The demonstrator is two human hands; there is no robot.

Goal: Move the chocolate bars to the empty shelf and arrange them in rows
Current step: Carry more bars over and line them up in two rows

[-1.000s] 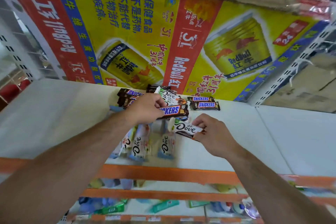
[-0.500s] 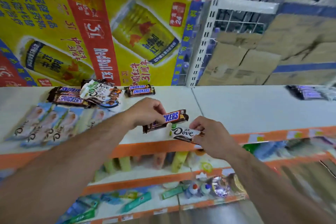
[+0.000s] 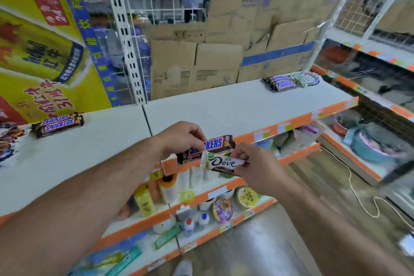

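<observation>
Left hand closed around one end of a Snickers bar, held level in front of the shelf edge. Right hand pinches the right end of a Dove bar between thumb and fingertips; this bar lies just below and nearer than the Snickers, and whether the two wrappers touch cannot be told. White shelf, right section: a Snickers stack at its far right end. Left section: two Snickers against the yellow poster. Cardboard boxes stand behind the shelf.
</observation>
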